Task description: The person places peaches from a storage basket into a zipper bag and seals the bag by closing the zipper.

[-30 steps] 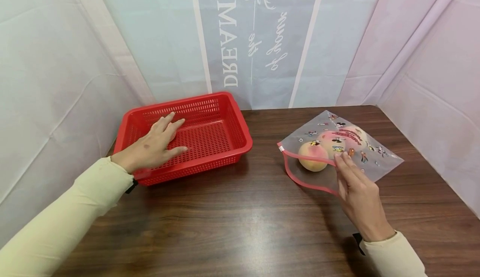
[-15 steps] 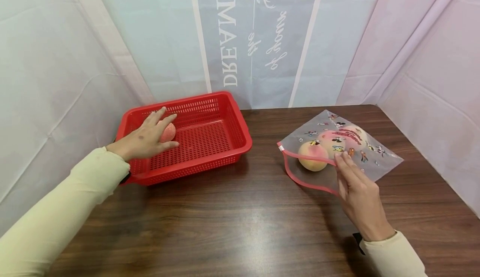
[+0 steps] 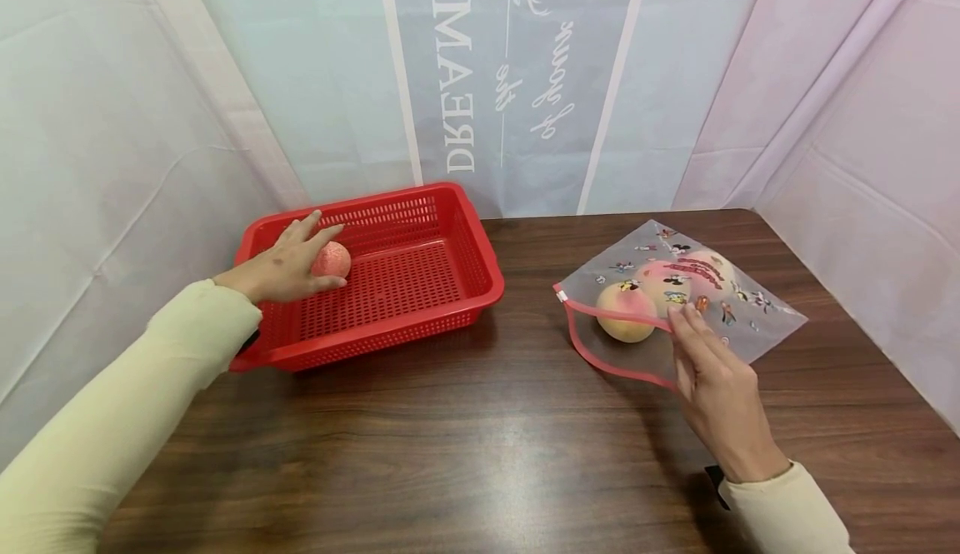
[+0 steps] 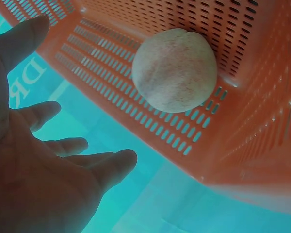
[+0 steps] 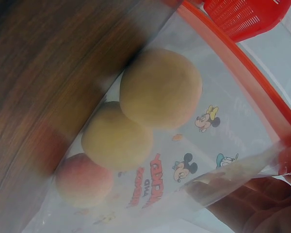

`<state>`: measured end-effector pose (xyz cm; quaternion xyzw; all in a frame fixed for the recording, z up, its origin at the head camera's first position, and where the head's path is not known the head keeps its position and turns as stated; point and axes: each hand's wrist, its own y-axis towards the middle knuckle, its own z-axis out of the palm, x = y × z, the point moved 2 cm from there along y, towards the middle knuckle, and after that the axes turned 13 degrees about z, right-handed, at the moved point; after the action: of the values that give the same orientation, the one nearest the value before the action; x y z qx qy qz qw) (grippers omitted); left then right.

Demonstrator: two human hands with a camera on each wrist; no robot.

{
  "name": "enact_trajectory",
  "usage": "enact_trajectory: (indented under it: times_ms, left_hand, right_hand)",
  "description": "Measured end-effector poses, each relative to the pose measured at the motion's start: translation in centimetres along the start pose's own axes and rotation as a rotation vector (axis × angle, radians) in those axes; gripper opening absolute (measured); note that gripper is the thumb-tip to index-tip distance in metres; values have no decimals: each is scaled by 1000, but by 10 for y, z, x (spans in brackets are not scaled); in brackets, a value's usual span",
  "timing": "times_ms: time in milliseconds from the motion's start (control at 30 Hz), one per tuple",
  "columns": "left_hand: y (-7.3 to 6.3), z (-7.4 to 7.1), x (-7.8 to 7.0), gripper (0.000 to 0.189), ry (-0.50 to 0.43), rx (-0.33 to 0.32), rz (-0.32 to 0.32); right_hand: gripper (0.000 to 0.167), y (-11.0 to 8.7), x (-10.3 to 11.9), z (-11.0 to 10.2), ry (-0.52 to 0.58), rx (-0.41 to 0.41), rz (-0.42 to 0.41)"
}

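Note:
My left hand (image 3: 281,273) hovers over the left end of a red plastic basket (image 3: 405,279), fingers spread and holding nothing. One pinkish peach (image 3: 332,261) lies in the basket beside that hand; in the left wrist view the peach (image 4: 174,70) sits against the slotted wall, apart from the fingertips. On the right, my right hand (image 3: 720,391) pinches the upper edge of a clear zip bag (image 3: 622,262) with a red rim and cartoon prints, its mouth held apart. Three peaches lie inside the bag, the nearest peach (image 3: 626,312) close to the mouth; the right wrist view shows another peach (image 5: 85,180) deeper in.
A brown wooden table (image 3: 450,437) carries the basket and the bag. Pale cloth walls (image 3: 862,162) rise on the left and right, with a printed cloth (image 3: 517,79) behind. The bag's white slider (image 3: 561,293) sits at its left corner.
My left hand has moved left and slightly back over the basket, so the peach beneath it shows much more fully. My right hand and the bag have stayed in place.

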<state>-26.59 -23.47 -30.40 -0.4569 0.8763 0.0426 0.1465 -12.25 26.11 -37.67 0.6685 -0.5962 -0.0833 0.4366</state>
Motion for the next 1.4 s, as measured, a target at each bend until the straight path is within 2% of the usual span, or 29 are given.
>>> enact_trajectory:
  times_ms: [100, 200, 367, 467, 933, 1000, 1200, 1300, 1400]
  left_hand:
    - [4, 3, 4, 90, 13, 17, -8]
    - [6, 5, 8, 92, 29, 34, -22]
    - [11, 10, 15, 90, 45, 67, -38]
    - [15, 12, 17, 89, 60, 81, -34]
    - [24, 19, 25, 81, 86, 169, -112]
    - [25, 20, 27, 80, 86, 179, -123]
    - [30, 21, 32, 83, 45, 206, -174]
    - [32, 22, 35, 83, 29, 213, -192]
    - [35, 23, 38, 83, 14, 216, -203]
  right_hand:
    - [44, 0, 0, 0, -4, -1, 1]
    - [34, 0, 0, 0, -3, -8, -5]
    - [59, 0, -1, 1, -2, -30, -21]
    - [60, 0, -1, 2, -3, -35, -20]
    - [56, 0, -1, 0, -4, -17, 1]
    - [50, -1, -2, 0, -4, -13, 5]
    - [55, 0, -3, -1, -10, -20, 6]
    - [46, -1, -3, -1, -10, -7, 10]
    - [45, -1, -3, -1, -8, -4, 13]
